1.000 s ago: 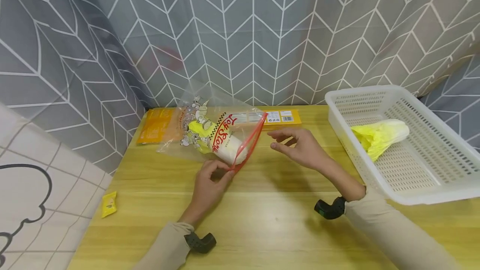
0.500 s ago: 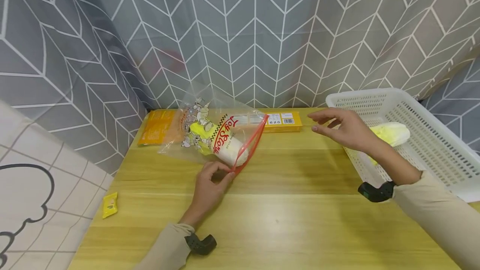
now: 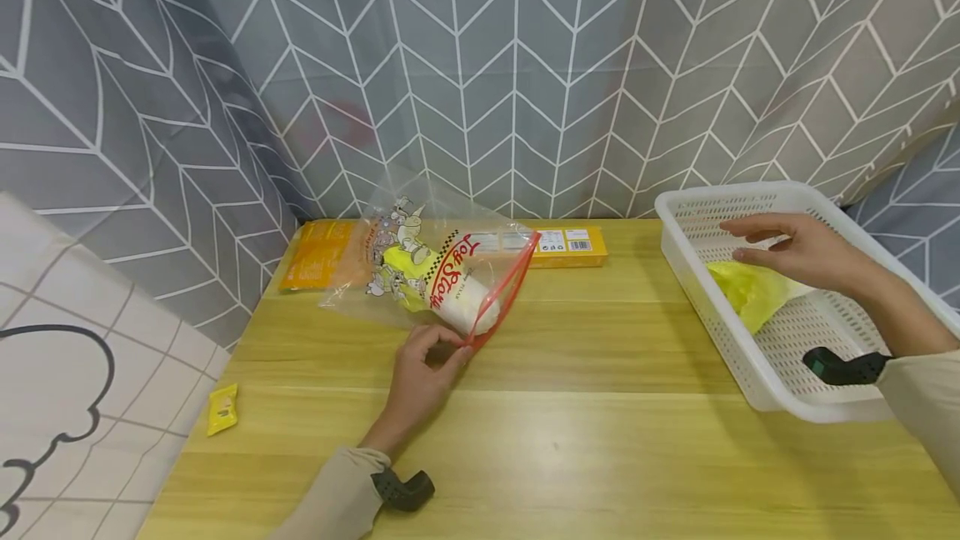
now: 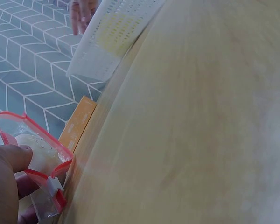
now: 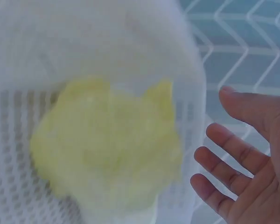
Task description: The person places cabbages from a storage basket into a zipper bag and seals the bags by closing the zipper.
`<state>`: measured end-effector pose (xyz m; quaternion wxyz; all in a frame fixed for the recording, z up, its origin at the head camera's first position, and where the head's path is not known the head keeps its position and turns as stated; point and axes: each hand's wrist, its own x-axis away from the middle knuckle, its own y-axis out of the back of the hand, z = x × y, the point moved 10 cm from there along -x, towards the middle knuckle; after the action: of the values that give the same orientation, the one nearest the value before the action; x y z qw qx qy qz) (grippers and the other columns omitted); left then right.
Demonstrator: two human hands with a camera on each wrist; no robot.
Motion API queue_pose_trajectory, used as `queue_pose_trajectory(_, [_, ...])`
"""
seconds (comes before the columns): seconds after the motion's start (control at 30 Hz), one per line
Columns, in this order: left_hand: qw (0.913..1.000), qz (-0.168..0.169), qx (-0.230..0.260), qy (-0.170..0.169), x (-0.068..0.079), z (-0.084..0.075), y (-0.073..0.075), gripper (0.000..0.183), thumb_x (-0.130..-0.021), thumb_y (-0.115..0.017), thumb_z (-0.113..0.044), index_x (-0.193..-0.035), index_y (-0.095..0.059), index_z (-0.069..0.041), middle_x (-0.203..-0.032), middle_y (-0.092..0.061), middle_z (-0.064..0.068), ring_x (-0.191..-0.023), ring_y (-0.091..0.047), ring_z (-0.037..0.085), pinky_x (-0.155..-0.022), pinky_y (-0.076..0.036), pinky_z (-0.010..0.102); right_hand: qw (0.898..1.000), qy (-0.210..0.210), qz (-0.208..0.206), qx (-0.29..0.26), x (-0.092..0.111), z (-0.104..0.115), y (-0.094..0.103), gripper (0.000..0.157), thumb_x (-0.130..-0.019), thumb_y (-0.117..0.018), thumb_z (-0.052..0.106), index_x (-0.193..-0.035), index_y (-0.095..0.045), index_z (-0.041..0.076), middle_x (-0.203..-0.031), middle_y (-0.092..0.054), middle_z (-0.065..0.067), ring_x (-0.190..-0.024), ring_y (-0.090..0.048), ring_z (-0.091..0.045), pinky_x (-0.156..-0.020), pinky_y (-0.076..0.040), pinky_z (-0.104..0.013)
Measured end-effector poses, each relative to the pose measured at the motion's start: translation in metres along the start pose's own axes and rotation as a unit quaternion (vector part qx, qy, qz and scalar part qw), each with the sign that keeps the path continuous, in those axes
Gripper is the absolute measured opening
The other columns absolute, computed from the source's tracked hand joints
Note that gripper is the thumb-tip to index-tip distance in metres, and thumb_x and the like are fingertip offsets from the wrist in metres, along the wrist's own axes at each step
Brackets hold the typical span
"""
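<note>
My left hand (image 3: 424, 369) pinches the red-edged mouth of a clear zip bag (image 3: 408, 273) printed with cartoon figures. Inside the bag lies a whitish-yellow napa cabbage (image 3: 467, 304); its pale base shows through the opening in the left wrist view. A white slider (image 4: 54, 185) sits on the red zip beside my left fingers. Above the white plastic basket (image 3: 765, 398) my right hand (image 3: 813, 252) hovers, its fingers apart and holding nothing. Beneath it a second napa cabbage (image 3: 742, 294) rests in the basket, its white end covered by the hand in the head view.
An orange box (image 3: 573, 247) with a barcode lies behind the bag, and an orange packet (image 3: 318, 255) to its left. A small yellow sachet (image 3: 222, 409) is near the table's left edge. A patterned curtain (image 3: 517, 82) hangs along the back.
My right hand has travelled right, from beside the bag's mouth to over the basket. My left hand keeps its hold on the bag's edge.
</note>
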<state>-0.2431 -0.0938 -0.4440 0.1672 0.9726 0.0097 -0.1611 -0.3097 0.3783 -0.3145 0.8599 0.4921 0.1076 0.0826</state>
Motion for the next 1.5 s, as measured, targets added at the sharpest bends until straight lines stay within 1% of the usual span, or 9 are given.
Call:
queue_pose_trajectory(0.07, [1.0000,0.001,0.001,0.000,0.000,0.000,0.000,0.015,-0.086,-0.082,-0.015,-0.086,-0.070,-0.023,-0.090,-0.064,-0.001,-0.091,-0.060,0.017,-0.080,-0.050,0.028,1.000,-0.013,0.008,0.020,0.004,-0.015,0.002,0.045,-0.093,-0.074,0.018,-0.136,-0.064,0.005,-0.118,-0.058,0.034,-0.104,-0.052,0.013,-0.081,-0.047,-0.009])
queue_pose_trajectory(0.13, [1.0000,0.002,0.002,-0.001,0.000,0.000,0.000,0.015,-0.086,-0.082,-0.015,-0.086,-0.069,-0.023,-0.090,-0.063,-0.001,-0.091,-0.060,0.017,-0.080,-0.050,0.028,0.999,-0.029,0.025,0.037,0.007,-0.028,0.002,0.049,-0.094,-0.073,0.020,-0.139,-0.061,0.005,-0.130,-0.064,0.012,-0.115,-0.059,-0.009,-0.092,-0.054,-0.031])
queue_pose_trajectory(0.27, [1.0000,0.001,0.003,-0.002,0.000,-0.002,0.000,0.014,-0.087,-0.082,-0.016,-0.087,-0.069,-0.022,-0.091,-0.064,-0.002,-0.092,-0.060,0.017,-0.080,-0.050,0.028,0.995,-0.048,0.071,0.052,0.014,-0.048,-0.004,0.053,-0.095,-0.069,0.015,-0.143,-0.053,0.000,-0.145,-0.050,-0.033,-0.126,-0.046,-0.059,-0.092,-0.038,-0.078])
queue_pose_trajectory(0.4, [1.0000,-0.003,0.009,-0.001,0.000,-0.002,0.000,0.013,-0.086,-0.082,-0.015,-0.087,-0.070,-0.020,-0.092,-0.064,0.000,-0.092,-0.060,0.019,-0.080,-0.050,0.028,0.993,-0.046,0.091,0.057,0.020,-0.062,-0.009,0.055,-0.089,-0.065,0.003,-0.142,-0.052,-0.004,-0.145,-0.046,-0.038,-0.121,-0.050,-0.057,-0.081,-0.051,-0.064])
queue_pose_trajectory(0.53, [0.9999,-0.003,0.009,0.004,0.000,0.000,0.000,0.015,-0.086,-0.082,-0.014,-0.087,-0.070,-0.021,-0.093,-0.064,0.000,-0.092,-0.060,0.017,-0.081,-0.050,0.027,0.992,-0.052,0.112,0.039,0.025,-0.072,-0.015,0.062,-0.084,-0.066,-0.001,-0.143,-0.048,-0.004,-0.148,-0.042,-0.039,-0.119,-0.050,-0.054,-0.071,-0.053,-0.049])
queue_pose_trajectory(0.8, [1.0000,0.000,-0.002,0.005,0.000,0.001,0.000,0.017,-0.085,-0.082,-0.013,-0.086,-0.069,-0.023,-0.092,-0.063,-0.003,-0.091,-0.058,0.014,-0.080,-0.049,0.026,0.990,-0.058,0.121,0.044,0.026,-0.076,-0.020,0.068,-0.086,-0.077,0.016,-0.145,-0.048,0.003,-0.151,-0.036,-0.041,-0.131,-0.035,-0.066,-0.091,-0.037,-0.083])
queue_pose_trajectory(1.23, [1.0000,0.006,-0.002,0.006,-0.001,0.000,-0.001,0.014,-0.086,-0.082,-0.016,-0.086,-0.069,-0.023,-0.092,-0.064,-0.002,-0.092,-0.059,0.016,-0.080,-0.050,0.028,0.992,-0.057,0.088,0.074,0.024,-0.080,-0.014,0.070,-0.087,-0.079,0.028,-0.142,-0.050,-0.005,-0.145,-0.041,-0.041,-0.128,-0.037,-0.064,-0.089,-0.034,-0.081])
queue_pose_trajectory(1.37, [1.0000,0.003,0.001,0.002,0.000,-0.002,-0.001,0.014,-0.086,-0.082,-0.015,-0.086,-0.070,-0.022,-0.092,-0.064,0.000,-0.092,-0.058,0.017,-0.080,-0.049,0.028,0.991,-0.064,0.078,0.087,0.023,-0.081,-0.013,0.069,-0.087,-0.079,0.032,-0.140,-0.053,-0.003,-0.143,-0.044,-0.041,-0.122,-0.039,-0.062,-0.090,-0.029,-0.074])
queue_pose_trajectory(1.5, [1.0000,0.001,0.007,0.002,0.000,-0.003,0.000,0.013,-0.087,-0.081,-0.015,-0.086,-0.070,-0.020,-0.092,-0.064,0.001,-0.092,-0.058,0.018,-0.079,-0.049,0.028,0.989,-0.082,0.069,0.099,0.022,-0.085,-0.011,0.068,-0.088,-0.078,0.039,-0.138,-0.054,0.000,-0.138,-0.046,-0.042,-0.110,-0.039,-0.060,-0.078,-0.030,-0.066])
